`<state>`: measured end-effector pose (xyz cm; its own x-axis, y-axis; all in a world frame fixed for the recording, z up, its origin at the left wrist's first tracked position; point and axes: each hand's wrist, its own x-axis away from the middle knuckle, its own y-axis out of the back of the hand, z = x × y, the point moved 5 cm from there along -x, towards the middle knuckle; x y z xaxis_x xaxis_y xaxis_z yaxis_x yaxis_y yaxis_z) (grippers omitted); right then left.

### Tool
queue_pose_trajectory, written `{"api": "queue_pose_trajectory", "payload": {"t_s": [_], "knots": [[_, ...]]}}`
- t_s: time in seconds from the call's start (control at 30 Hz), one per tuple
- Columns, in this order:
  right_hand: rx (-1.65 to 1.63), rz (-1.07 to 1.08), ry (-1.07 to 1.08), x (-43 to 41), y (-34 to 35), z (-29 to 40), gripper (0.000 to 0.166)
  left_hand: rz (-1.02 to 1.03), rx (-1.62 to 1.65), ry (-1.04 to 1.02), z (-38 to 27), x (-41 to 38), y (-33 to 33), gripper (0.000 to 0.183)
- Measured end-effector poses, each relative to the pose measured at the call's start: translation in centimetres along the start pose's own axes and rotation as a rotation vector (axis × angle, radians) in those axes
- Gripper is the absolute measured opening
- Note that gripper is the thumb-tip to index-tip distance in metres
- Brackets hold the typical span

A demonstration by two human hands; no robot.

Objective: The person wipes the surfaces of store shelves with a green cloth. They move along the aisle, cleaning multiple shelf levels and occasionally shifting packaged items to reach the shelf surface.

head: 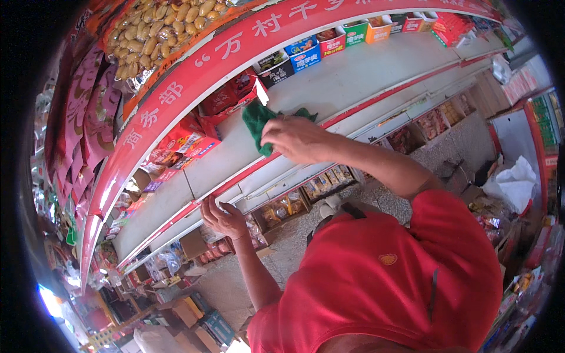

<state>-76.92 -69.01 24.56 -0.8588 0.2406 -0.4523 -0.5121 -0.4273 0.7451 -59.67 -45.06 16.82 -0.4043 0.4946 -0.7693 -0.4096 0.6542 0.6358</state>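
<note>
My right hand [295, 137] holds a bunched green cloth [257, 123], which lies against the pale shelf [326, 95] near its red front edge. Part of the cloth sticks out beyond the far side of the hand. Further left, my left hand [224, 218] rests at the shelf's red edge strip [194, 206], fingers bent over it and thumb apart, with nothing seen in its grasp. Opened red snack boxes [203, 143] stand behind the shelf's front edge, between the two hands. A black box [279, 75] and a blue box [306, 58] stand beyond the cloth.
A red banner strip [176, 84] with white writing curves over the shelf. Bags of peanuts [165, 31] lie above it. More snack boxes [355, 33] line the back. Lower trays [282, 209] hold packets. Cardboard boxes [187, 311] stand on the floor at lower left.
</note>
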Motion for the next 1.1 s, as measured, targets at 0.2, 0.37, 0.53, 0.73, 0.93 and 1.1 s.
{"api": "queue_pose_trajectory", "payload": {"t_s": [0.2,0.37,0.53,0.73,0.93,1.1], "knots": [[0.414,0.025,-0.313,7.5,10.2,-8.1,0.014,-0.048,0.043,0.005,0.6,1.2,-0.7,0.030],[0.635,0.038,-0.483,10.9,15.3,-10.4,0.018,-0.081,0.067,0.017,0.5,1.5,-0.8,0.031],[0.399,0.229,-0.505,4.3,6.0,-5.0,0.018,-0.080,0.088,0.032,0.1,1.4,-0.5,0.032],[0.360,0.112,-0.076,0.0,0.0,2.1,0.021,-0.041,0.019,0.004,-0.1,0.8,-0.2,0.030],[0.306,0.058,-0.154,5.4,6.9,-5.0,0.021,-0.002,-0.058,0.045,-0.4,0.7,0.0,0.030],[0.455,0.161,-0.379,11.4,16.4,-10.8,0.026,0.004,-0.153,0.075,-2.1,0.2,0.4,0.027]]}}
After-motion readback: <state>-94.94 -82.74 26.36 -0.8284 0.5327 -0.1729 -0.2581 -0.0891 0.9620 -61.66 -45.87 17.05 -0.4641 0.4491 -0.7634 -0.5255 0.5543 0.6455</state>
